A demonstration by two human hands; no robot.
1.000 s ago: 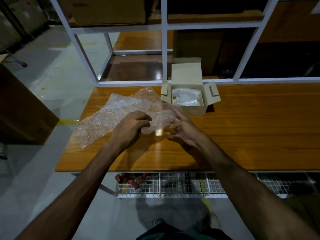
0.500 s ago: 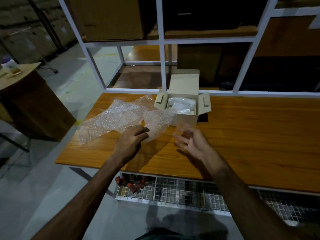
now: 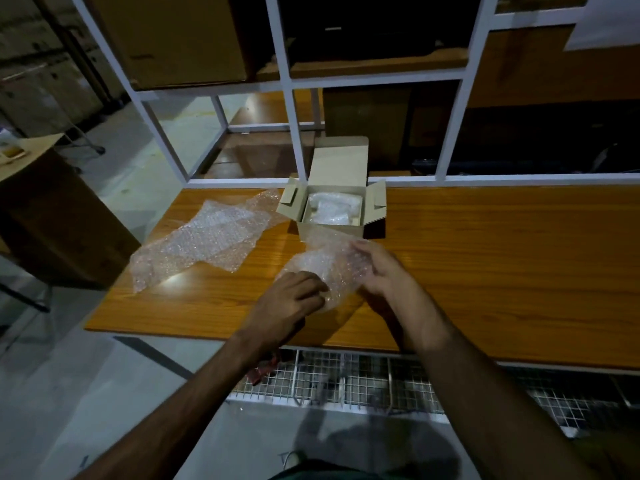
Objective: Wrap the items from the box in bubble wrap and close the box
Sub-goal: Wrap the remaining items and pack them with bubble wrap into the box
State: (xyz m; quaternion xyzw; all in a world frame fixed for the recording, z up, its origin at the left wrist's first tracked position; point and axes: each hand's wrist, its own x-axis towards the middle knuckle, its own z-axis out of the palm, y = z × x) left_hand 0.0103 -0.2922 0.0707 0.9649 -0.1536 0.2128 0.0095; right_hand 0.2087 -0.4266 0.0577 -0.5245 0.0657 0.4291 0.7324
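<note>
A small cardboard box (image 3: 330, 232) stands open on the wooden table (image 3: 485, 271), its lid up and side flaps out, with a pale wrapped item (image 3: 331, 211) inside. Just in front of it I hold a piece of bubble wrap (image 3: 322, 265) above the table. My left hand (image 3: 291, 303) pinches its near lower edge. My right hand (image 3: 377, 270) grips its right side, fingers curled into the wrap. What the wrap may enclose is hidden. A second, larger bubble wrap sheet (image 3: 204, 240) lies flat on the table to the left.
A white metal shelf frame (image 3: 298, 133) rises behind the table's far edge, with cardboard boxes (image 3: 180, 39) on its upper shelf. A wire mesh rack (image 3: 346, 379) runs under the table's near edge. A brown cabinet (image 3: 52, 216) stands to the left on the floor.
My right hand, open and off the wrap half a second ago, has come back onto the wrap. Both hands have brought the small piece right, away from the large sheet, to the box's front.
</note>
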